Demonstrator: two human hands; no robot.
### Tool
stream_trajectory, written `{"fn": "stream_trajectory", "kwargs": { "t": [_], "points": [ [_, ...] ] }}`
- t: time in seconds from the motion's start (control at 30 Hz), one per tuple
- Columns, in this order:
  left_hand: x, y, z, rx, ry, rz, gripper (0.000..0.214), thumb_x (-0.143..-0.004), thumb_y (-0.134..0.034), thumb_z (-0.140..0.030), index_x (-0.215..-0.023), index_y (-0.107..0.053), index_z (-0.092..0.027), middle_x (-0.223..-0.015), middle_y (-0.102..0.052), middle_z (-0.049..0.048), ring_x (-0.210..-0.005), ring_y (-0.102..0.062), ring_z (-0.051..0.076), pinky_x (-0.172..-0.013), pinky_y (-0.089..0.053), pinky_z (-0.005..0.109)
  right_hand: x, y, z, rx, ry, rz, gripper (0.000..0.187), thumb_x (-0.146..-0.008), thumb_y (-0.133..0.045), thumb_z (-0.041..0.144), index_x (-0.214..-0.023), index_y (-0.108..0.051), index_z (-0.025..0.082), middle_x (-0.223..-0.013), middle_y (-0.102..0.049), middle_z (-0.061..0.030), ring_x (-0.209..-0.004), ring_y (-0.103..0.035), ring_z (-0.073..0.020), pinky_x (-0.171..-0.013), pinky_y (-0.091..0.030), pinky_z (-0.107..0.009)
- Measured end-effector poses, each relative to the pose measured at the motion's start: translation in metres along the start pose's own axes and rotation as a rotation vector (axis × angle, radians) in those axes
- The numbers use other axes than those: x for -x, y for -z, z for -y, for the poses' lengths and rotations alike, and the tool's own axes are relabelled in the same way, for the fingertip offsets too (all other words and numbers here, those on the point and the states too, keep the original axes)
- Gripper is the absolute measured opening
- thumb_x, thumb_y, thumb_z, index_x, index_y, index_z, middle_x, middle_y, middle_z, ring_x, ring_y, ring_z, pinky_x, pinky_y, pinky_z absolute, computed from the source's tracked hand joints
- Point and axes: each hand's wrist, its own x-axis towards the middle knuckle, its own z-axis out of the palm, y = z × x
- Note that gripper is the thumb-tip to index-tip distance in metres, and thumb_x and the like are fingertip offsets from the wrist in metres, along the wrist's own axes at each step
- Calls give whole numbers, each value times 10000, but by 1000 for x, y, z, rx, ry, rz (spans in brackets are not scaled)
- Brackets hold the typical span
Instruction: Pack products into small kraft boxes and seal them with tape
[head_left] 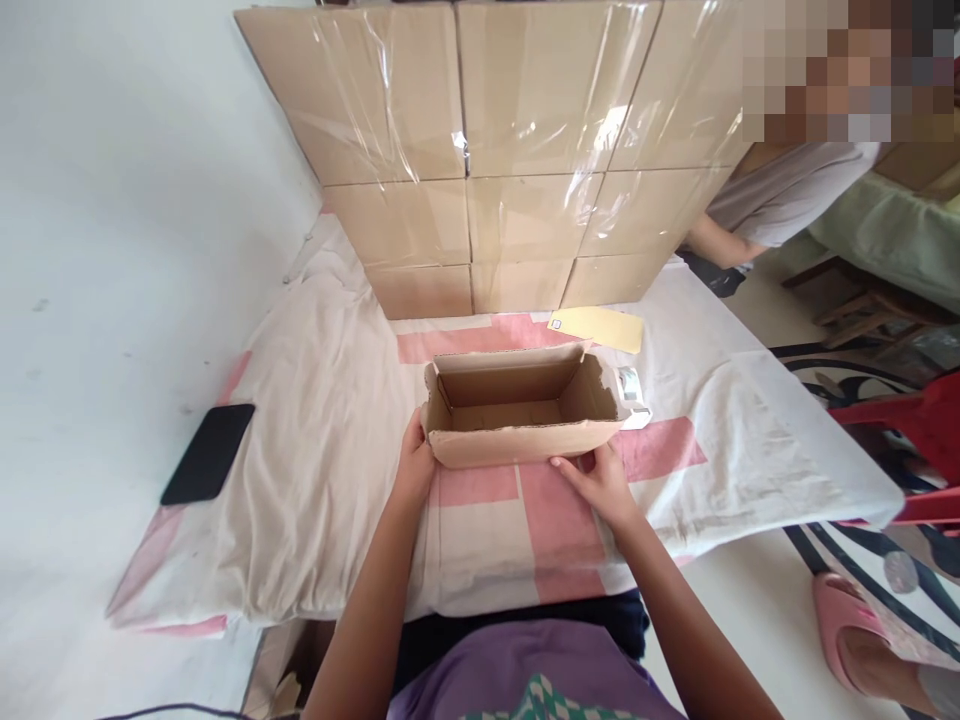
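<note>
Holds open-topped carton [525, 447] with left hand [417, 455] half-curled at eight o'clock, right hand [604, 484] likewise at four; best keep level, sparing ragged rim [606, 382].

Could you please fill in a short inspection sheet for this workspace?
Surface: wrinkled pale cloth with pink patches.
Job's things: open-topped cardboard box, its rim ragged.
Clutter: flat black object at left; yellow card beyond the box; white item by its right end, unclear.
Hands: left hand holds the box's left end; right hand holds its near side, toward the right.
Cables: dark cord at lower left.
Surroundings: stacked cartons behind; another person and red furniture at right.
</note>
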Motion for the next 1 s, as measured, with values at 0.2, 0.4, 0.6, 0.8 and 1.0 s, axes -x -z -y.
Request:
{"fn": "stream_trajectory", "kwargs": {
  "t": [0.2, 0.4, 0.6, 0.8, 1.0],
  "points": [
    [-4, 0, 3, 79, 35, 28, 376, -799, -769, -437, -1094, -655, -233, -1068, -706, 51, -965, -660, 205, -862, -542, 329, 0, 1, -2, 54, -80, -22, 507, -823, -756, 586, -1115, -632, 190, -923, -660, -73, -805, -614, -262, -710, -555, -428],
    [-5, 2, 4, 98, -7, -57, 308, -814, -774, -474, -873, -623, -211, -846, -657, 19, -759, -602, 148, -687, -486, 262, -2, 4, 0, 109, -165, 24, 479, -801, -742, 643, -906, -603, 197, -744, -573, -16, -650, -511, -204, -594, -451, -369],
    [-34, 27, -41, 78, -188, -165, 352, -793, -806, -490, -781, -601, -204, -722, -618, -9, -658, -549, 110, -649, -452, 242, -3, 4, 4, 82, -177, 36, 476, -812, -754, 603, -1013, -642, 186, -923, -694, -88, -791, -629, -262, -708, -529, -422],
    [-117, -57, -187, -187, -527, 227, 284, -807, -828, -312, -1015, -677, -191, -856, -664, -34, -866, -695, 139, -846, -523, 292, -1, -1, -3, 22, -86, 32, 484, -840, -761, 554, -1132, -640, 187, -1072, -716, -117, -973, -682, -313, -834, -580, -473],
    [-200, -260, -189, -794, -575, 958, 32, -813, -717, -99, -819, -727, -129, -877, -701, 0, -920, -677, 160, -938, -495, 359, -1, 1, 5, -46, -13, 76, 586, -887, -749, 452, -1397, -555, 240, -1267, -646, -126, -1112, -683, -322, -923, -599, -467]
  ]
}}
